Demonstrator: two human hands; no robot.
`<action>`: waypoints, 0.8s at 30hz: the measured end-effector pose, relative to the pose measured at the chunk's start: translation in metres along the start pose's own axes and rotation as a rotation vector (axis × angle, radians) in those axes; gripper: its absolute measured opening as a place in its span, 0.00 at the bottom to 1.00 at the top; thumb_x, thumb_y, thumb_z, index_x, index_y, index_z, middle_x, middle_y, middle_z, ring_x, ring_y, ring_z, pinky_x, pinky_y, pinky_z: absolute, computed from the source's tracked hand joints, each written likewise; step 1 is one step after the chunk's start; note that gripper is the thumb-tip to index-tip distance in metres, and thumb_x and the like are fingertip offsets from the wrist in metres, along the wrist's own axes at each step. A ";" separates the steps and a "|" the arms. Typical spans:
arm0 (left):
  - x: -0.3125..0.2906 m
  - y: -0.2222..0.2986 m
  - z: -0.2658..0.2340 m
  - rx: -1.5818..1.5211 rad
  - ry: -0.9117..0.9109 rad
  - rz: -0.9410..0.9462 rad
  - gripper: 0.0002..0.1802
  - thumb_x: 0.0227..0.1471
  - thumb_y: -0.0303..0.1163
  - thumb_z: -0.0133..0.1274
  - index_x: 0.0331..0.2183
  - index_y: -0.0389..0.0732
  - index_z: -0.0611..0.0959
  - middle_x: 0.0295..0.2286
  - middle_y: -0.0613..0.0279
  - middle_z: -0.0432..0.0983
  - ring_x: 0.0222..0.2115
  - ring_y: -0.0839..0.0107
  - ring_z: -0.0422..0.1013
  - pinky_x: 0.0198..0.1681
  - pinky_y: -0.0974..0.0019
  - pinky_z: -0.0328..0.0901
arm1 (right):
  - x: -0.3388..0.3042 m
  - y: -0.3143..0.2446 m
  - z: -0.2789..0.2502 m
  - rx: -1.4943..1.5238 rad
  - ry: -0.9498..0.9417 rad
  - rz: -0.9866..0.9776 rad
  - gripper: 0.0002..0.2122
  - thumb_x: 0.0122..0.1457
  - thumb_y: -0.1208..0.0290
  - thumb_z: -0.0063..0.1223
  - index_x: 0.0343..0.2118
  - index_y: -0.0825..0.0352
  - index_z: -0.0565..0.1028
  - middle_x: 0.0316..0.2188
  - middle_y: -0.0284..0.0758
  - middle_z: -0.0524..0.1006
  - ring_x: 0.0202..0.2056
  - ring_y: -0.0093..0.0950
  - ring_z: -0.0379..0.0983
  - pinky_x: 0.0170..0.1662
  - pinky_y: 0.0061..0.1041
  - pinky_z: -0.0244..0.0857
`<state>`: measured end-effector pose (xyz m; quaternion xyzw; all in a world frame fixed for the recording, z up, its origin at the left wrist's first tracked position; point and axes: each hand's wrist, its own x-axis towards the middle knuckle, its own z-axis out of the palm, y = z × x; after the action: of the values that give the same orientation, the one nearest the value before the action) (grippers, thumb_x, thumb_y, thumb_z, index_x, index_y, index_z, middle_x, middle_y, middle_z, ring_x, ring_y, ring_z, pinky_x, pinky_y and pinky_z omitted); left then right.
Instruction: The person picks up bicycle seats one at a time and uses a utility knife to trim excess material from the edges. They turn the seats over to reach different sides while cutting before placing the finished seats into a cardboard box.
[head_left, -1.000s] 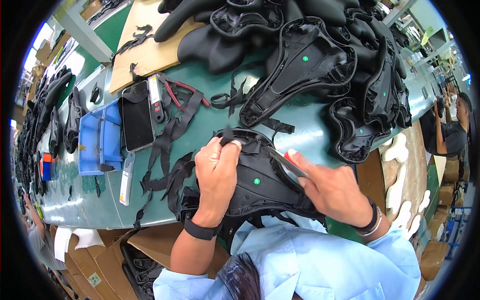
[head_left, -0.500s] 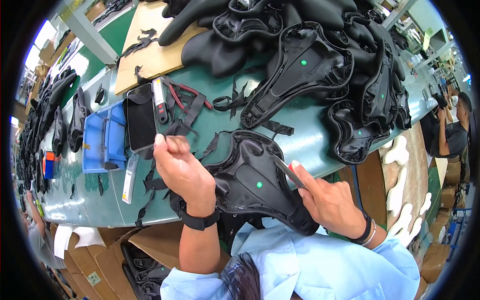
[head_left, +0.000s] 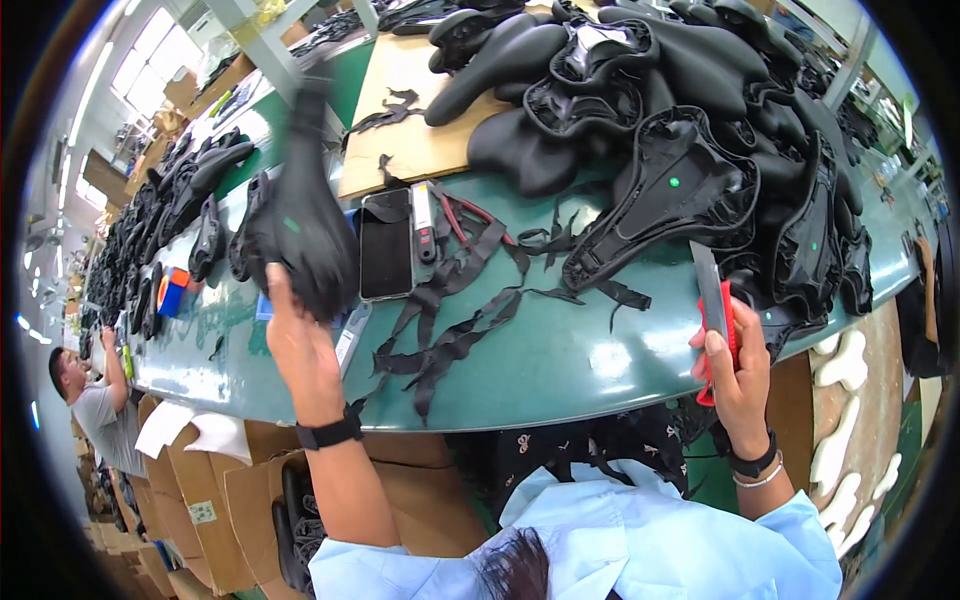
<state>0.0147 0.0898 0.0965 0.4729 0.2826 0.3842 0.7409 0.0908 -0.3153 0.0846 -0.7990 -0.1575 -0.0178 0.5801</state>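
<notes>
In the head view, our left grip (head_left: 303, 347) holds the blurred saddle (head_left: 308, 220) by its wide end left of the phone (head_left: 386, 245), long axis running away from us, while our right grip (head_left: 738, 372) clasps a knife (head_left: 711, 295) right of the phone.

Blk-screen phone (head_left: 386, 245) flat on grn tbl (head_left: 560, 370); red-handled pliers (head_left: 452, 214) nr, R of it. Orange/blue box (head_left: 172, 292) L. Co-worker (head_left: 112, 412), grey shirt, far L. Wht pcs (head_left: 836, 448) low R.

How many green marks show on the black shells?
3: on the blurred shell at the left hand, the upturned shell right of centre, and the shell farther right. Others may be hidden.
</notes>
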 end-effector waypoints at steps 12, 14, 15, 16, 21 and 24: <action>-0.033 -0.126 0.190 0.934 -1.047 0.456 0.34 0.48 0.37 0.60 0.54 0.37 0.67 0.51 0.45 0.67 0.52 0.53 0.66 0.57 0.58 0.58 | -0.006 0.015 0.012 0.011 0.020 0.131 0.20 0.58 0.72 0.56 0.53 0.69 0.67 0.25 0.29 0.73 0.23 0.16 0.68 0.29 0.17 0.64; -0.037 -0.129 0.208 0.692 -1.175 0.167 0.30 0.49 0.32 0.59 0.53 0.39 0.69 0.50 0.46 0.68 0.47 0.59 0.70 0.53 0.61 0.62 | -0.009 0.027 0.007 -0.012 0.039 0.127 0.21 0.57 0.71 0.58 0.53 0.69 0.67 0.27 0.30 0.75 0.27 0.17 0.69 0.32 0.17 0.64; -0.043 -0.121 0.212 0.642 -1.134 0.021 0.29 0.49 0.31 0.59 0.53 0.39 0.69 0.49 0.47 0.69 0.45 0.63 0.71 0.52 0.62 0.64 | -0.010 0.029 0.005 -0.015 0.051 0.137 0.21 0.57 0.71 0.58 0.53 0.69 0.67 0.27 0.30 0.75 0.27 0.17 0.69 0.32 0.17 0.64; -0.046 -0.116 0.212 0.595 -1.085 -0.123 0.28 0.49 0.29 0.59 0.52 0.40 0.69 0.48 0.48 0.71 0.44 0.66 0.72 0.50 0.63 0.65 | -0.007 0.029 0.004 -0.002 0.069 0.126 0.22 0.57 0.71 0.59 0.53 0.69 0.67 0.30 0.32 0.76 0.29 0.18 0.70 0.33 0.17 0.65; -0.094 -0.101 0.178 0.272 -0.794 -0.426 0.30 0.48 0.27 0.60 0.50 0.29 0.65 0.41 0.53 0.72 0.38 0.74 0.70 0.43 0.71 0.65 | 0.008 0.023 0.016 0.295 -0.005 0.148 0.23 0.59 0.71 0.57 0.57 0.67 0.64 0.42 0.36 0.77 0.37 0.22 0.74 0.37 0.22 0.71; -0.160 -0.092 0.135 0.272 -0.560 -0.198 0.27 0.51 0.27 0.60 0.47 0.31 0.66 0.38 0.57 0.71 0.36 0.75 0.69 0.41 0.70 0.65 | 0.008 0.004 0.017 0.200 -0.229 0.343 0.23 0.58 0.70 0.59 0.55 0.67 0.64 0.47 0.35 0.73 0.44 0.22 0.73 0.40 0.21 0.70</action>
<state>0.0607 -0.1325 0.0737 0.6250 0.1610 0.1240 0.7537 0.0967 -0.2987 0.0769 -0.7493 -0.0851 0.1878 0.6293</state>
